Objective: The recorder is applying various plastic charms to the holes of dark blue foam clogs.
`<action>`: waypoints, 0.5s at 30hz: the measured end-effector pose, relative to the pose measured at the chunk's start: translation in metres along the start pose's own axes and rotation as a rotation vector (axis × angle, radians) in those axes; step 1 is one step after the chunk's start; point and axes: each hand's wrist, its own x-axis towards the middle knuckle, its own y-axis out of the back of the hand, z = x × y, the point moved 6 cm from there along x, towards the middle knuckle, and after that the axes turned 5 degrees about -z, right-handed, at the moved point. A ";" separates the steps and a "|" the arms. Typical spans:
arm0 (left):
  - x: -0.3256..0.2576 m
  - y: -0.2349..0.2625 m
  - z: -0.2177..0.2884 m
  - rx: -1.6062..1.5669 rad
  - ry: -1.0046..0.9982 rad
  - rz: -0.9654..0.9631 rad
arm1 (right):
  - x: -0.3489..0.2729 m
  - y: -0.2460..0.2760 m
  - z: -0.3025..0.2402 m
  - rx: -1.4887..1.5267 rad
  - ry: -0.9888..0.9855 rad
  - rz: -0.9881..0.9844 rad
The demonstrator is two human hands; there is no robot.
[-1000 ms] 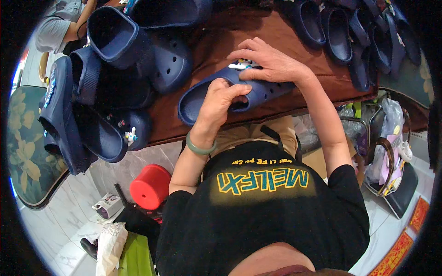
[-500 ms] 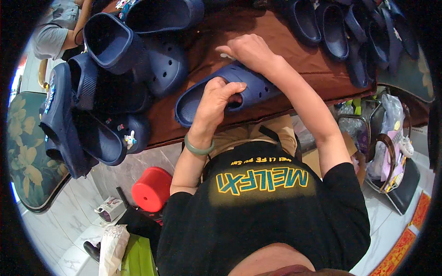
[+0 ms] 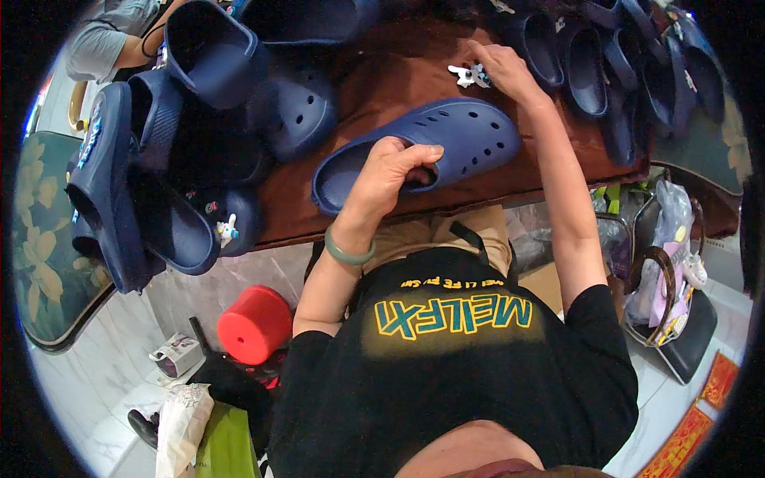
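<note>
My left hand grips a navy blue clog at its foot opening, thumb over the rim and fingers inside. The clog is tilted above the cloth-covered table, its holed toe pointing right. Beyond the toe, my right hand has its fingers curled against a small white shoe charm with blue parts; its fingertips are partly hidden. To the left, another clog in the pile carries a similar white charm.
Piled navy clogs crowd the table's left side, and more clogs stand at the far right. Brown cloth covers the table. Below are a red stool, bags and a padded chair. Another person's arm shows at upper left.
My right hand has moved right and away from the clog, and the white charm now shows by its fingers. The clog's toe, partly covered before, is now in plain sight.
</note>
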 end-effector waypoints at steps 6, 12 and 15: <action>-0.003 0.002 -0.001 0.151 -0.006 -0.026 | -0.014 -0.005 0.005 -0.252 0.180 0.064; -0.007 -0.010 0.001 0.143 -0.062 -0.083 | -0.031 -0.001 -0.012 -0.331 0.434 0.360; -0.009 -0.009 0.000 0.126 -0.053 -0.094 | -0.046 0.017 -0.034 0.019 0.286 0.287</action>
